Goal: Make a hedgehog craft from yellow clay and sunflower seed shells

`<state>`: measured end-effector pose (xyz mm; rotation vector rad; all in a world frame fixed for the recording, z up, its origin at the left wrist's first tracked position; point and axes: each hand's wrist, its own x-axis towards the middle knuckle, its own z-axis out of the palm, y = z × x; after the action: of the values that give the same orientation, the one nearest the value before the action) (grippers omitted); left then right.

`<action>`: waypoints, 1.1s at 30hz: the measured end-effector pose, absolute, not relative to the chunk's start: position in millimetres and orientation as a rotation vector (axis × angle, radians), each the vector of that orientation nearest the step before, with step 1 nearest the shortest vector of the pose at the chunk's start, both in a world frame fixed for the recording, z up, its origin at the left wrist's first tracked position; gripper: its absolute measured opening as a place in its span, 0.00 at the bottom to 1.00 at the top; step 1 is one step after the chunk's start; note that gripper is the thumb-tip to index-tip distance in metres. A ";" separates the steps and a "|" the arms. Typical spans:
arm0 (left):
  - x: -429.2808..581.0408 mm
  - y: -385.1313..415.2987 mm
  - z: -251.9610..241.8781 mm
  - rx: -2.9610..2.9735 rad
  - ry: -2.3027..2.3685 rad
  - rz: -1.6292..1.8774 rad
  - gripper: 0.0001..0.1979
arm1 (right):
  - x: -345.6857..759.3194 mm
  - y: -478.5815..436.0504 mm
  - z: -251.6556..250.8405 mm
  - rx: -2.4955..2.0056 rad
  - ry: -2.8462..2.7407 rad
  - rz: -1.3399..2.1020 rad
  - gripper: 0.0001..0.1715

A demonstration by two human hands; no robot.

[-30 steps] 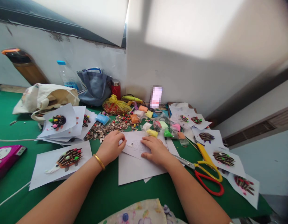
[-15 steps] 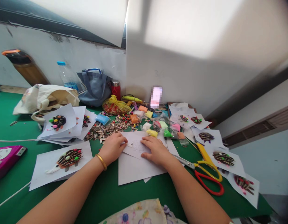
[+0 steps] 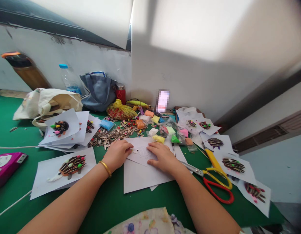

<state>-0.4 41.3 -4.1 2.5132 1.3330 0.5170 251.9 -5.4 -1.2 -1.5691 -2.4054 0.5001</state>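
A white sheet with a faint hedgehog outline (image 3: 143,152) lies on more white paper (image 3: 140,177) on the green table. My left hand (image 3: 118,153), with a gold bangle on the wrist, has its fingers curled in a pinch at the sheet's left edge, by the hedgehog's nose; what the pinch holds is too small to make out. My right hand (image 3: 162,156) lies flat on the sheet's right side, fingers stretched out, pressing it down. A heap of sunflower seeds (image 3: 108,135) lies just beyond my left hand.
Finished seed hedgehogs on paper lie at the left (image 3: 71,165) and right (image 3: 234,165). Yellow and red scissors (image 3: 213,182) lie by my right forearm. Small bags of coloured clay (image 3: 162,131), a yellow bag (image 3: 119,110), a blue bag (image 3: 98,89), a water bottle (image 3: 68,78) and a canvas bag (image 3: 48,102) stand behind.
My left hand has crept slightly right along the sheet's left edge, toward the hedgehog's nose. The right hand has stayed flat on the sheet.
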 end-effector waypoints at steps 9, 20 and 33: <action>-2.2 40.4 -4.7 2.547 1.281 0.491 0.12 | 252.3 -5.3 -1.4 -1.571 -2.414 0.497 0.35; -2.6 39.9 -2.1 2.543 1.295 0.515 0.14 | 251.8 -5.3 -1.3 -1.567 -2.414 0.499 0.35; -1.8 36.7 1.9 2.552 1.240 0.460 0.15 | 252.3 -4.8 -2.5 -1.573 -2.410 0.489 0.35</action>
<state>-1.8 36.7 1.9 2.5516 1.2398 0.4603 252.3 -4.8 -2.5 -1.5726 -2.4096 0.4886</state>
